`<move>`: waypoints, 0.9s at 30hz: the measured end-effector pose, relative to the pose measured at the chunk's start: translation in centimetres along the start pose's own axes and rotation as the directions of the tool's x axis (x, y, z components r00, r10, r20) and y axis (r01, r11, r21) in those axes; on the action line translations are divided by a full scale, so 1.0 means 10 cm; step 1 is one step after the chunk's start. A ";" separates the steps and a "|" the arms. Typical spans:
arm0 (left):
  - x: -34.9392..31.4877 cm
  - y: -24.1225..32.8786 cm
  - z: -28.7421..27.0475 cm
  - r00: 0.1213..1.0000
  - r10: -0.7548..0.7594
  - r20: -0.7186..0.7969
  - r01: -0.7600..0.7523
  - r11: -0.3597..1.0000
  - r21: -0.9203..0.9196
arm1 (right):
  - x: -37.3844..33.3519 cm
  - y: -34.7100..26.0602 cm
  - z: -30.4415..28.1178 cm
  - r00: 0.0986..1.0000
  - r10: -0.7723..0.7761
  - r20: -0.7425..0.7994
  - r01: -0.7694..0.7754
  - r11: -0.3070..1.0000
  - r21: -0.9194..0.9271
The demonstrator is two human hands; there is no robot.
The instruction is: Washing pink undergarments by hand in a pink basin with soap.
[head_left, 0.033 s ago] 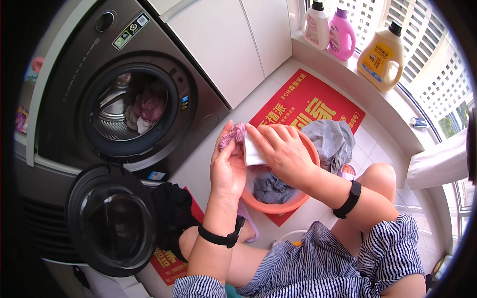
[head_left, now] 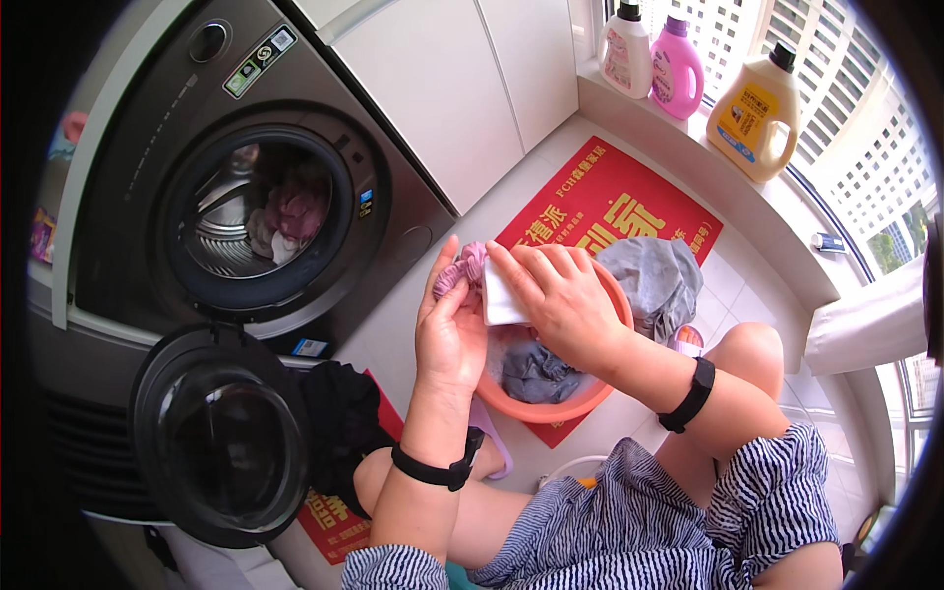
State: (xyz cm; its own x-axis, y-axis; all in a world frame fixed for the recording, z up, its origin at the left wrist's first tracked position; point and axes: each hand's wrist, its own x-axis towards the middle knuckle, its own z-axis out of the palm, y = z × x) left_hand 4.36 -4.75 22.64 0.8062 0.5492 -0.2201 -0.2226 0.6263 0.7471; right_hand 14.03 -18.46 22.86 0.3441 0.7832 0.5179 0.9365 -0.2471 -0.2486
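My left hand (head_left: 450, 344) is closed, palm up, on a pink gathered piece of fabric (head_left: 460, 277), pinched between thumb and fingers. My right hand (head_left: 570, 305) grips a white rectangular block (head_left: 503, 303), which looks like a bar of soap, and its edge meets the pink fabric. Both hands are above an orange basin (head_left: 551, 415). Inside the basin a grey-blue cloth (head_left: 541, 376) lies in sudsy water. The right hand and forearm hide part of the basin.
At the left stands a dark front-loading washing machine (head_left: 393, 211), its round door (head_left: 221, 447) swung open, with pink and white laundry (head_left: 290, 221) inside. A grey garment (head_left: 654, 280) lies right of the basin. Red mats (head_left: 629, 177) cover some floor. Detergent bottles (head_left: 752, 118) line the window ledge.
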 end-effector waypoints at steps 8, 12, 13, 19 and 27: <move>-0.06 0.01 0.09 0.972 -0.131 0.194 0.142 0.989 -0.045 | 0.09 0.00 0.02 0.994 0.017 -0.106 -0.017 1.000 -0.003; -0.06 0.08 0.19 0.950 -0.127 0.284 0.182 0.967 -0.178 | 0.10 0.05 0.02 0.997 0.019 -0.072 -0.020 1.000 -0.011; -0.05 0.06 0.21 0.979 -0.133 0.155 0.154 0.979 -0.135 | 0.09 0.05 0.04 0.997 0.019 -0.071 -0.020 1.000 -0.012; -0.02 -0.07 0.16 0.971 -0.192 0.144 0.212 0.967 -0.138 | 0.05 -0.06 0.16 0.984 -0.143 -0.109 0.126 0.981 -0.150; -0.07 -0.11 0.16 0.981 -0.180 0.071 0.189 0.972 -0.143 | 0.16 0.15 0.09 0.995 0.058 -0.083 -0.074 0.975 -0.209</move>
State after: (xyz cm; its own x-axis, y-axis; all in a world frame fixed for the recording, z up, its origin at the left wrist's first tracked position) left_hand 4.90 -6.72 22.97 0.8700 0.3864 -0.3062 -0.1420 0.7912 0.5948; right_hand 15.89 -17.05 22.64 0.4020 0.7177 0.5686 0.9018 -0.4180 -0.1099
